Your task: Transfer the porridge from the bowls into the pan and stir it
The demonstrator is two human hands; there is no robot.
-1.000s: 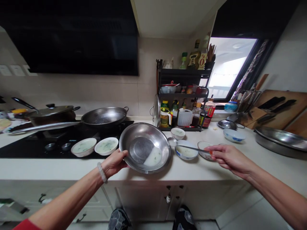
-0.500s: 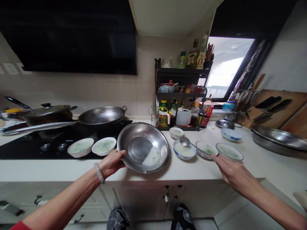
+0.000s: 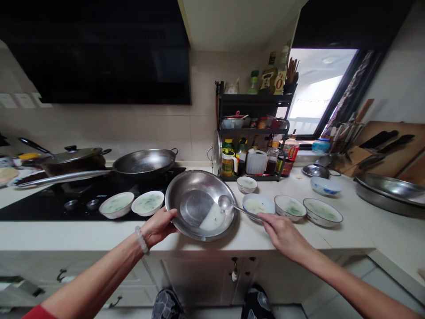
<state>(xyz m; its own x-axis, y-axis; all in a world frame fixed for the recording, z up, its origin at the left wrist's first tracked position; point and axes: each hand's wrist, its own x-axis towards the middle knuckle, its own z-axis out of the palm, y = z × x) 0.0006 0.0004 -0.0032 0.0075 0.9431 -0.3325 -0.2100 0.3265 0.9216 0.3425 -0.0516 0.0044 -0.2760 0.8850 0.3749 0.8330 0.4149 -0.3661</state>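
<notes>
My left hand [image 3: 162,225] grips the rim of a wide metal basin [image 3: 189,188], which tilts so that a little pale soup with green bits [image 3: 212,218] pools at its lower right. In my right hand [image 3: 282,232] is a metal ladle [image 3: 226,202], its bowl inside the basin beside the soup. The ladle's handle passes over a blue-and-white bowl [image 3: 254,200] of pale soup. Right of that stand two more filled bowls, a nearer one [image 3: 290,207] and a farther one [image 3: 322,212]. A small filled bowl [image 3: 247,184] sits behind.
Two filled bowls [image 3: 116,204] rest at the cooktop's [image 3: 40,206] front edge. Behind them are a wok [image 3: 144,161] and a lidded pan [image 3: 71,159]. A rack of bottles [image 3: 254,130] stands at the back. A blue-patterned bowl [image 3: 325,186] and large metal pans [image 3: 392,195] are to the right.
My right hand has moved left with the ladle. The ladle's bowl has gone from over the blue-and-white bowl into the basin. My left hand still holds the basin.
</notes>
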